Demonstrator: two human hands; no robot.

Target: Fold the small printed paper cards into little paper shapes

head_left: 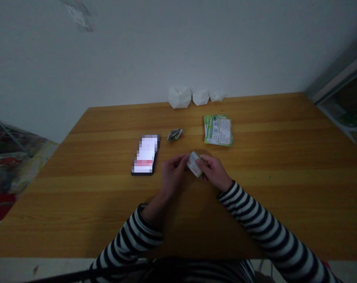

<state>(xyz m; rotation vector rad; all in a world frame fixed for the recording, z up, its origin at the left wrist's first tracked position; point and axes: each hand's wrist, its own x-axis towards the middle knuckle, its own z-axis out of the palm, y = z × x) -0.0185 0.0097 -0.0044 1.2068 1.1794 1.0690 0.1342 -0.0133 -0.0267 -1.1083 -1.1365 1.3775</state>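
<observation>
A small folded green-and-white printed paper [194,164] is held between my two hands above the wooden table. The fingertips of my left hand [173,173] pinch its left corner. My right hand [214,170] grips its right side, the thumb lying on top of the print. Beyond my hands, a little to the left, a small folded dark-and-green piece [175,135] stands on the table. Farther right lies a fanned stack of green-and-white printed sheets [219,131].
A phone [146,154] with a lit, blurred screen lies left of my hands. Three white folded paper shapes [180,98] line the back edge of the wooden table [269,149], against the wall. Clutter [10,157] is beyond the left edge, and a framed opening is at the right.
</observation>
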